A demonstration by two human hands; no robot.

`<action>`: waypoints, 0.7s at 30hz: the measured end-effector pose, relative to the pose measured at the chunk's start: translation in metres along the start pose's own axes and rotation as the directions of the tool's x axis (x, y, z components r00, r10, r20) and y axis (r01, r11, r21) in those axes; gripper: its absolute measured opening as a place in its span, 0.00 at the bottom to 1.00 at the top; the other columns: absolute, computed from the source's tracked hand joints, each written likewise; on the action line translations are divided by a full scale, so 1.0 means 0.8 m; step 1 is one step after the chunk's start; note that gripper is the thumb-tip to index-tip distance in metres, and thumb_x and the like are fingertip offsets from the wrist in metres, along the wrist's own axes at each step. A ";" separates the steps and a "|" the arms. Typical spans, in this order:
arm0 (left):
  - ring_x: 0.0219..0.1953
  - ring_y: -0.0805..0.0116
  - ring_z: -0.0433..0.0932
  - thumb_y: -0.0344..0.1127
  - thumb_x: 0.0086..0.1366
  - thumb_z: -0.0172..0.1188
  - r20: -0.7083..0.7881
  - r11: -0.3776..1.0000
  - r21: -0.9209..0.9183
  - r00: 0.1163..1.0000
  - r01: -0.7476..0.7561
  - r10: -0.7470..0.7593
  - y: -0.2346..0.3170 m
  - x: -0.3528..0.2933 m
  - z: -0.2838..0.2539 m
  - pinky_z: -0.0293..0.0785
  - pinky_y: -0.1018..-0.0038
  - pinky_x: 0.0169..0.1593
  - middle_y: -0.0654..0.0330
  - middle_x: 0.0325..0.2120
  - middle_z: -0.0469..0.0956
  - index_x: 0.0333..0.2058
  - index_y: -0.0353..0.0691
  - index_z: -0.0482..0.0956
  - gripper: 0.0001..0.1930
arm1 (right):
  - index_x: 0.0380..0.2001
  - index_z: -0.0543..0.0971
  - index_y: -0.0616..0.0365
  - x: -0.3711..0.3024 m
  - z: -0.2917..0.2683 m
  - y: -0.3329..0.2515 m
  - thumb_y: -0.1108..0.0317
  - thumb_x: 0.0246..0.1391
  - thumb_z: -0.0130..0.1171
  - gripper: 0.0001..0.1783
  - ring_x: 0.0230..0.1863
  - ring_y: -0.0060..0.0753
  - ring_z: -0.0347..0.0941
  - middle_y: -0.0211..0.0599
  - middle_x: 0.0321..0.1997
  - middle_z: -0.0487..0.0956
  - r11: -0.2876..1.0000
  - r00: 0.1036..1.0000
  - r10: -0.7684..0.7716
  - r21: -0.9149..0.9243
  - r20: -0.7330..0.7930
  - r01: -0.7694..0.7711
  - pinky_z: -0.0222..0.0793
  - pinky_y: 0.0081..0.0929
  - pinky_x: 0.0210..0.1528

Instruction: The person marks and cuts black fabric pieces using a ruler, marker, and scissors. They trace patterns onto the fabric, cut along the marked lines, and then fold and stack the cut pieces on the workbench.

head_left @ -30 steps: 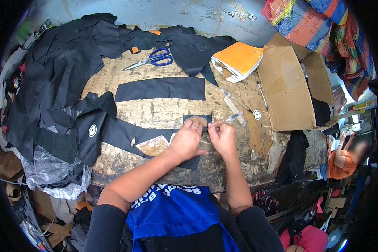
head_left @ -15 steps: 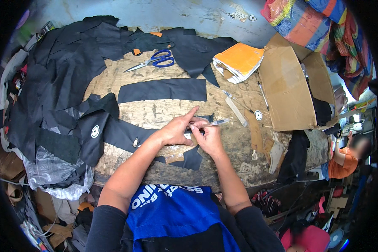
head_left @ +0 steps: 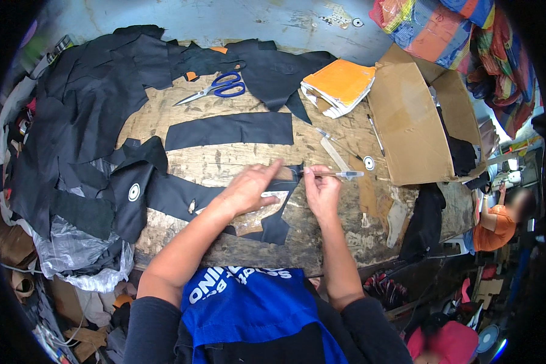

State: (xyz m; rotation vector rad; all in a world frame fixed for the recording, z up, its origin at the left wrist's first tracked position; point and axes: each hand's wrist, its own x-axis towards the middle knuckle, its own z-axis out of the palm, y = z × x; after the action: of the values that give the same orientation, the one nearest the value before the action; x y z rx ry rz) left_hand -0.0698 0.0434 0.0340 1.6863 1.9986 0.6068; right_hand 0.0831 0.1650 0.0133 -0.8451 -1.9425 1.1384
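Observation:
My left hand (head_left: 249, 189) lies flat with fingers stretched out, pressing a tan, tape-covered cardboard pattern (head_left: 255, 223) onto a black leather piece (head_left: 278, 232). Part of the pattern is hidden under the palm. To its right, my right hand (head_left: 323, 194) pinches a slim pen (head_left: 346, 174), its tip by the right edge of the leather. Farther back lies a loose black leather strip (head_left: 230, 130). Scissors with blue handles (head_left: 229, 85) rest beyond that strip.
Black leather (head_left: 85, 103) heaps over the table's left side. An orange-topped stack (head_left: 338, 82), a cardboard box (head_left: 409, 121), a pale narrow strip (head_left: 335, 153) and another pen (head_left: 376, 134) lie to the right. A person in orange (head_left: 494, 227) is at far right.
My right hand has moved right with the pen, away from the left fingers. My left hand stays on the pattern, more of which now shows.

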 end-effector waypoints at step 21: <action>0.46 0.53 0.73 0.33 0.51 0.65 -0.459 0.995 -0.013 0.884 -0.101 0.084 0.025 -0.134 0.045 0.70 0.63 0.50 0.52 0.40 0.76 0.35 0.35 0.79 0.13 | 0.31 0.74 0.68 -0.026 0.028 0.018 0.73 0.56 0.56 0.07 0.26 0.18 0.74 0.34 0.25 0.77 0.937 0.999 0.043 0.346 -0.006 -0.038 0.71 0.14 0.31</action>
State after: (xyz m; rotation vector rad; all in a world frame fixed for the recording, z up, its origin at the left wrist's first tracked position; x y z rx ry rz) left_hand -0.0169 -0.0578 0.0237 1.7429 2.2055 1.1630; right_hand 0.0781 0.1443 -0.0129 -0.7002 -1.6504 1.4420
